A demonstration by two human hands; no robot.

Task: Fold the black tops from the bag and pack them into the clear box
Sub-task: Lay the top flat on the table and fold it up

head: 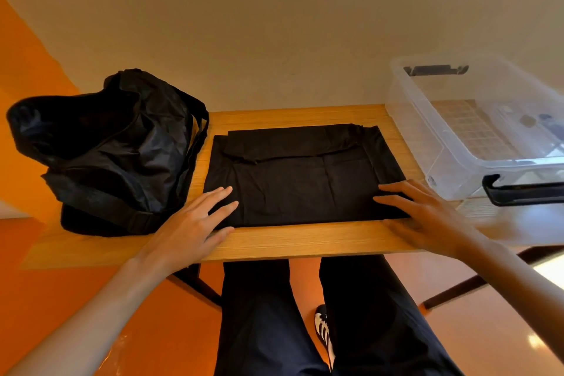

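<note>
A black top (300, 175) lies folded into a flat rectangle in the middle of the wooden table (305, 241). My left hand (195, 223) rests with straight fingers on its near left corner. My right hand (424, 217) lies flat on its near right corner, fingers spread. A black bag (106, 149) sits crumpled on the table's left end, its mouth gaping. The clear box (476, 128) stands at the right, without a lid, with dark latch handles; I see no clothing inside it.
The table stands against a pale wall. Below its near edge are my dark trousers and a striped shoe (325, 333) on an orange floor. Dark table legs (451, 290) slant out at the lower right.
</note>
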